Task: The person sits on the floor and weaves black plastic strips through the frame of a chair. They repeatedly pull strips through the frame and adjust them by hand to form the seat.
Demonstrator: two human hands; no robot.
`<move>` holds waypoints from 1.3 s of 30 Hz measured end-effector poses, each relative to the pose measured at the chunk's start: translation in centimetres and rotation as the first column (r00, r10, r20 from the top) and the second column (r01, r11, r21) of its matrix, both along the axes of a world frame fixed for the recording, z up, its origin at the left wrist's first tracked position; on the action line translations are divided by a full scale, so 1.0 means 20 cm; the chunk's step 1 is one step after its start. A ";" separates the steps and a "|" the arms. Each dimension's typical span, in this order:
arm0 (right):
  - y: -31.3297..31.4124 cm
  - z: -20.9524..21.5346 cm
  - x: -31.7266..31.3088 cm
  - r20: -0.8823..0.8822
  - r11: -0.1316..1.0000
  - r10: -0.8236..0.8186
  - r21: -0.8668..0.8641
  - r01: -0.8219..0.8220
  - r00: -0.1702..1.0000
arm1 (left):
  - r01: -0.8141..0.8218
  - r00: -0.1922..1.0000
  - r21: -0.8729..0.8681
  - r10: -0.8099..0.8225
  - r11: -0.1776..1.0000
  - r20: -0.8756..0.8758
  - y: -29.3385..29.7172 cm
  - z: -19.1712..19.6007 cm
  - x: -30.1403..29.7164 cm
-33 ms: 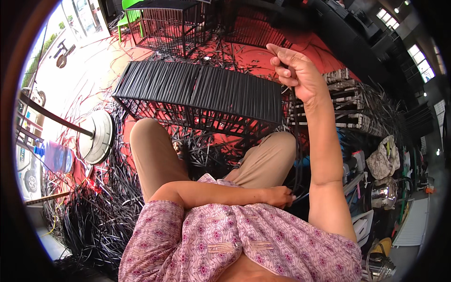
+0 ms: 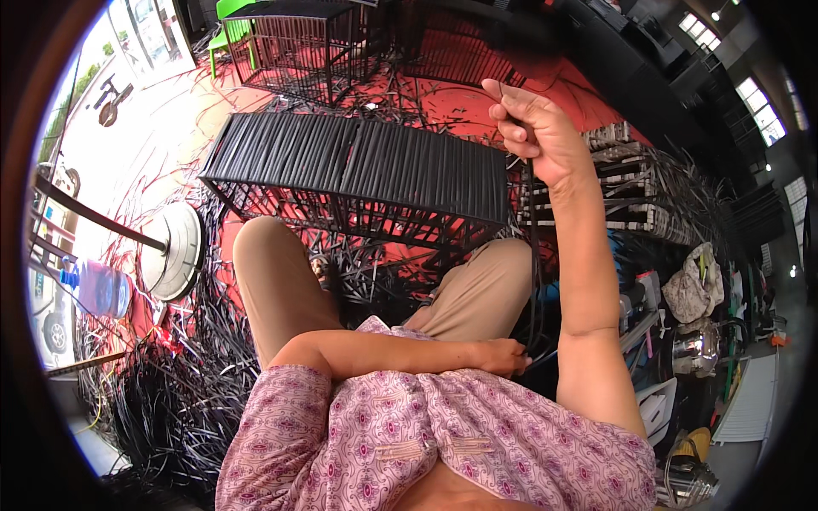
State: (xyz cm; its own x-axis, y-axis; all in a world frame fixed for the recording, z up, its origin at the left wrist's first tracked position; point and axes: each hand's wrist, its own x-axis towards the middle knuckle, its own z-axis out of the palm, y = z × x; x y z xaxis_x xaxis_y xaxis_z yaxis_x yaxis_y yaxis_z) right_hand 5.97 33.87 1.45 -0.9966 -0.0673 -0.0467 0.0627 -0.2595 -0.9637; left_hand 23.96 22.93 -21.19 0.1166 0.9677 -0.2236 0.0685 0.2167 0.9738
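Note:
My right hand [image 2: 537, 128] is raised above the right end of a black woven bench-like frame [image 2: 358, 162]. Its thumb and fingers are closed on a thin black plastic strip [image 2: 534, 221], which hangs down beside my forearm. Across my lap, my left hand [image 2: 504, 358] lies near my right thigh with its fingers curled together. The lower part of the strip runs to those fingers, which seem closed on it; their grip is partly hidden. Close-set black strips cover the frame's top, and its bars show below, just beyond my knees.
Loose black strips [image 2: 179, 400] heap at the left. A round grey base [image 2: 173, 249] with a pole and a blue water jug [image 2: 102, 288] stand there. Strip-wrapped frames [image 2: 626, 187] are stacked right. Behind are another black frame [image 2: 298, 51] and a green chair [image 2: 228, 38].

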 end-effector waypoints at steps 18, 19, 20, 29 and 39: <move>0.09 -0.52 0.72 0.089 0.759 -0.066 0.651 -0.008 0.994 | -0.949 0.201 -0.006 0.619 0.315 0.759 -0.50 0.23 -0.84; 0.11 -0.53 0.75 0.071 0.732 -0.086 0.681 0.014 0.994 | -0.941 0.167 -0.072 0.640 0.329 0.750 -0.51 0.24 -0.83; 0.13 -0.53 0.79 0.053 0.703 -0.104 0.710 0.036 0.993 | -0.932 0.172 -0.089 0.644 0.351 0.745 -0.51 0.23 -0.82; 0.10 -0.69 1.00 0.330 0.916 -0.063 0.394 -0.077 0.942 | -0.814 0.473 -0.009 0.672 0.581 0.569 -0.39 0.12 -0.59; -0.02 -0.79 0.99 0.301 0.935 -0.237 0.330 0.132 0.924 | -0.927 0.197 -0.106 0.706 0.360 0.681 -0.64 -0.03 -0.86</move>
